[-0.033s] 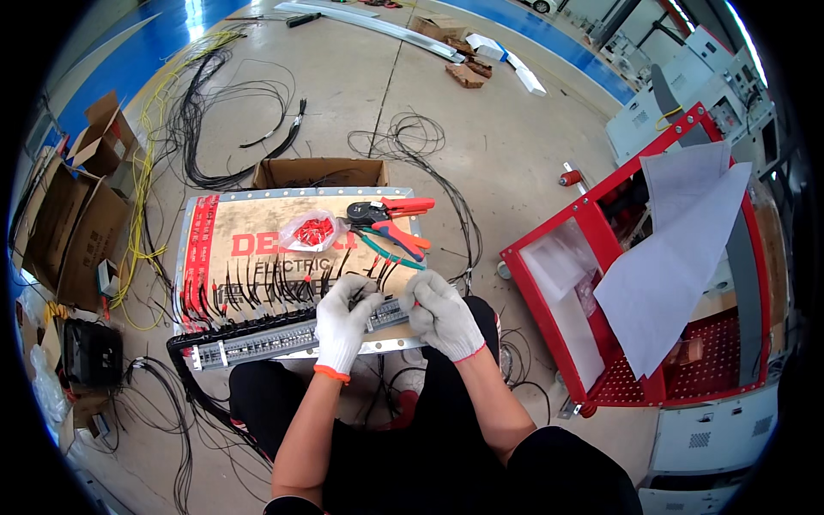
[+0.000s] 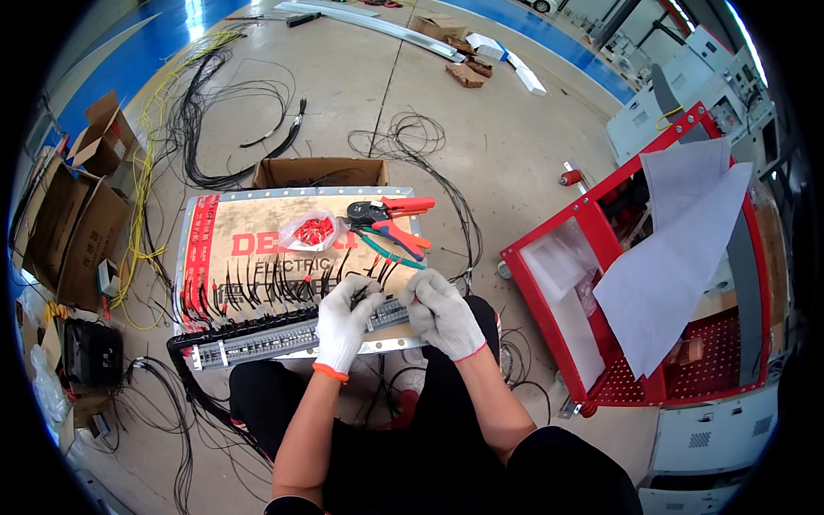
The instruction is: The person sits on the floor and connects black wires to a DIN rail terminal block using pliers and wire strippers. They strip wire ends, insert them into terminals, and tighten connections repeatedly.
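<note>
Both my hands wear white knit gloves and work over the near right part of a cardboard-topped panel [image 2: 249,219]. My left hand [image 2: 343,322], with an orange cuff, is closed in a pinch on a black wire at the terminal strip [image 2: 266,339]. Beside it, my right hand [image 2: 442,318] pinches its fingertips together; what they hold is too small to make out. Several black wires [image 2: 257,296] stand up in a row along the strip, some with red ends. A clear bag of small red ferrules [image 2: 313,230] lies beyond the hands, next to a red-handled crimping tool [image 2: 369,212] and cutting pliers [image 2: 390,245].
A red cart [image 2: 549,232] with white sheets draped over it stands on the right. Open cardboard boxes [image 2: 73,232] and a black case [image 2: 93,354] are at left. Another cardboard box [image 2: 322,172] sits behind the panel. Black cable bundles [image 2: 193,129] and yellow cables [image 2: 142,206] lie on the floor.
</note>
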`<state>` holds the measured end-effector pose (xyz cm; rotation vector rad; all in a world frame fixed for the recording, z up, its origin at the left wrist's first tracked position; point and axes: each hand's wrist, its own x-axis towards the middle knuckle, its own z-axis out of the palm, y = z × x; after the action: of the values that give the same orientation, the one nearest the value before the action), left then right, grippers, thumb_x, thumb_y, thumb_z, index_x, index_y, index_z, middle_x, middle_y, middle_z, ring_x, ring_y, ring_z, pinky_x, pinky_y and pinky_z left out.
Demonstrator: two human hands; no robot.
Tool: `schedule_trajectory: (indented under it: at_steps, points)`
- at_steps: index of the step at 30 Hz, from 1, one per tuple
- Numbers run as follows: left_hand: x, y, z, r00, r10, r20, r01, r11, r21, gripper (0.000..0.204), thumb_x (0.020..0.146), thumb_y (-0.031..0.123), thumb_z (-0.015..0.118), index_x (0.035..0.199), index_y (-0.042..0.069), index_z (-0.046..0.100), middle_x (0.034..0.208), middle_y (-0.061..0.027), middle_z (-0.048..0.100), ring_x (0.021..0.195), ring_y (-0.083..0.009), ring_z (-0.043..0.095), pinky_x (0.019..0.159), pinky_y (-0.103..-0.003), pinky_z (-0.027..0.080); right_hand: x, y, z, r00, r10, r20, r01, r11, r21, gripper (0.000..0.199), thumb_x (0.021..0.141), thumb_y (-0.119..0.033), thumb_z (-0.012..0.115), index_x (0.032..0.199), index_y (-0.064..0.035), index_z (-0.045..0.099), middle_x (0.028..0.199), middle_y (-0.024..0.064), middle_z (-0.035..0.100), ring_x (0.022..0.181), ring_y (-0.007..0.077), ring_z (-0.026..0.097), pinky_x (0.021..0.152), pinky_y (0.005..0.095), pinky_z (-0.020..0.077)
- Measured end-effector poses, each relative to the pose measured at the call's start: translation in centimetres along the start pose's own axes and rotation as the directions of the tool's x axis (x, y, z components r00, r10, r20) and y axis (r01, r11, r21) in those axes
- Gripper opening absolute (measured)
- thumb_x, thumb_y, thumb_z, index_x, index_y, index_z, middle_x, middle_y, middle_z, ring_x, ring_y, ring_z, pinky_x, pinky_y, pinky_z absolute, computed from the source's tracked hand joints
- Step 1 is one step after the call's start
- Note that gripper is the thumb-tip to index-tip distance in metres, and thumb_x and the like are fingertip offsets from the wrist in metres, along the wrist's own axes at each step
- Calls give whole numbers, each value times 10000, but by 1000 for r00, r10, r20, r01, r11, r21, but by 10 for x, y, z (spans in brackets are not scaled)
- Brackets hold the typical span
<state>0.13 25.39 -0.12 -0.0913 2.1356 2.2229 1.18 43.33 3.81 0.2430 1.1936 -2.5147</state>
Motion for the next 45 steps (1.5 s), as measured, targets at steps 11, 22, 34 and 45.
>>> schedule_trajectory:
  at_steps: [11,22,34,45]
  points:
    - [-1,16,-2,994,27,107,-46,983,178,195,890,138,693,1027,0,716,931,-88,677,798,-159,631,754,-308,512,12,2,1,1000,20,-22,-18,997,81,163,1031,-176,541,1043,-21,589,880,17,579,597,42,406,493,173,313]
    - [-1,14,-3,997,-21,76,14,996,91,187,884,138,695,994,-12,719,931,-96,688,839,-167,650,785,-297,508,-26,-30,21,909,314,273,-29,701,-712,256,1035,-206,458,1110,-2,593,712,15,624,569,39,503,498,200,373]
    - [1,14,-4,993,-14,119,-5,987,159,204,872,171,708,988,5,733,921,-96,689,817,-177,660,744,-302,514,17,-2,7,985,-154,-84,136,973,-184,88,1016,-129,554,953,-67,554,762,-26,487,592,29,355,501,193,274]
    - [2,12,-5,992,-18,128,-1,990,144,213,861,187,716,977,9,734,922,-110,693,836,-206,668,772,-318,509,13,1,22,920,-391,11,267,605,-750,137,1001,-141,567,985,-11,605,805,29,599,668,78,508,623,251,452]
